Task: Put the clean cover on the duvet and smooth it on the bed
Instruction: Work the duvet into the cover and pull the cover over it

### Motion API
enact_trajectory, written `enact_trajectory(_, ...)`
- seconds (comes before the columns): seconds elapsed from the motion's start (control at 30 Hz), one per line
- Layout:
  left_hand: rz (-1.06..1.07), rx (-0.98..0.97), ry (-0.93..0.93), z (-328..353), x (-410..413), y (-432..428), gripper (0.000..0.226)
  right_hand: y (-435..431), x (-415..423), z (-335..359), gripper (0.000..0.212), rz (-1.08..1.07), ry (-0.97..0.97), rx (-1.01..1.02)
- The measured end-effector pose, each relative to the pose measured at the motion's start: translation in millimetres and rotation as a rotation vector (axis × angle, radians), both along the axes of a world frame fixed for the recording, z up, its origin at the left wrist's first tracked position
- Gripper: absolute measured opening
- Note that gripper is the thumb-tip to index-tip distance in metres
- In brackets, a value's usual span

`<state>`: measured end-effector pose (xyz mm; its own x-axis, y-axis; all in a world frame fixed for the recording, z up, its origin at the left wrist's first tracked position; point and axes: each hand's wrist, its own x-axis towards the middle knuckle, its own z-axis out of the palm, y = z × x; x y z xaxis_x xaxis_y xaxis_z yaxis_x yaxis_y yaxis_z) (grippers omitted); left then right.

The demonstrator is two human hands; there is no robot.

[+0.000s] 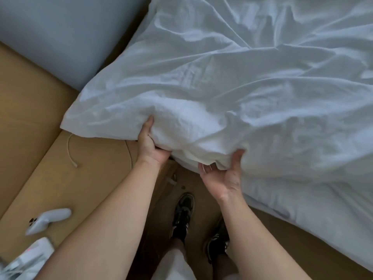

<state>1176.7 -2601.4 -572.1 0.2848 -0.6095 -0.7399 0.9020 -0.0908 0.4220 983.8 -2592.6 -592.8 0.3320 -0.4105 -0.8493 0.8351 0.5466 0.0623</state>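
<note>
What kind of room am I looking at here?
Probably a bedroom in a home: a rumpled white duvet spread over a bed, a game controller and a loose cable on the tan floor.

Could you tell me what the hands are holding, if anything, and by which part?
The left hand grips the duvet by its bunched near edge. The right hand cups that edge from below; whether it grips cannot be told.

Bedroom, domestic: bed under rumpled white duvet; tan floor; game controller, loose cable lying about.
</note>
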Motion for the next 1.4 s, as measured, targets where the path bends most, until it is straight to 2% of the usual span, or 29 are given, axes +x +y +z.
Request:
enact_trajectory(0.13, -0.017, -0.066, -0.032, 1, 20, 9, 0.048, -15, -9, -3, 0.089, -0.221, 0.031, -0.139)
enact_trajectory(0.2, -0.010, -0.054, -0.065, 8, 32, 20, 0.046, -19, -26, -3, 0.081, -0.263, 0.126, -0.120)
enact_trajectory(0.33, -0.059, -0.133, -0.104, 22, 60, 32, 0.053, -10, -32, 13, 0.051, -0.140, 0.205, -0.156)
enact_trajectory(0.4, -0.101, -0.158, -0.115, 31, 62, 33, 0.052, 4, -18, 18, 0.045, -0.092, 0.229, -0.158)
enact_trajectory(0.5, -0.169, -0.078, -0.106, 37, 54, 45, 0.051, 28, -7, 24, 0.053, -0.127, 0.207, -0.153)
enact_trajectory(0.6, -0.094, 0.085, -0.150, 37, 66, 63, 0.051, 40, -16, 31, 0.066, -0.190, 0.161, -0.265)
enact_trajectory(0.67, -0.055, 0.085, -0.164, 46, 77, 72, 0.046, 40, -27, 32, 0.081, -0.235, 0.166, -0.331)
enact_trajectory(0.77, -0.057, 0.039, -0.187, 79, 83, 77, 0.038, 34, -27, 42, 0.100, -0.254, 0.165, -0.316)
enact_trajectory(0.83, -0.064, 0.037, -0.167, 105, 83, 74, 0.038, 30, -19, 61, 0.092, -0.260, 0.180, -0.288)
enact_trajectory(0.93, -0.074, 0.089, -0.147, 140, 82, 59, 0.037, 17, -5, 102, 0.064, -0.247, 0.228, -0.253)
enact_trajectory(1.0, -0.088, 0.109, -0.148, 169, 78, 47, 0.029, 3, -1, 132, 0.062, -0.205, 0.251, -0.232)
enact_trajectory(1.1, -0.117, 0.122, -0.174, 214, 76, 35, 0.029, -8, -6, 171, 0.067, -0.098, 0.315, -0.085)
enact_trajectory(1.17, -0.137, 0.129, -0.204, 241, 76, 31, 0.037, -4, -18, 188, 0.069, -0.045, 0.459, 0.083)
enact_trajectory(1.23, -0.132, 0.130, -0.238, 261, 77, 29, 0.042, 8, -28, 190, 0.081, -0.052, 0.610, 0.243)
enact_trajectory(1.3, -0.123, 0.107, -0.258, 280, 72, 29, 0.046, 12, -55, 142, 0.092, -0.105, 0.760, 0.290)
enact_trajectory(1.33, -0.116, 0.086, -0.262, 288, 67, 29, 0.047, 12, -63, 129, 0.103, -0.079, 0.777, 0.251)
enact_trajectory(1.4, -0.117, 0.046, -0.283, 305, 54, 27, 0.041, 15, -58, 166, 0.123, -0.003, 0.872, 0.185)
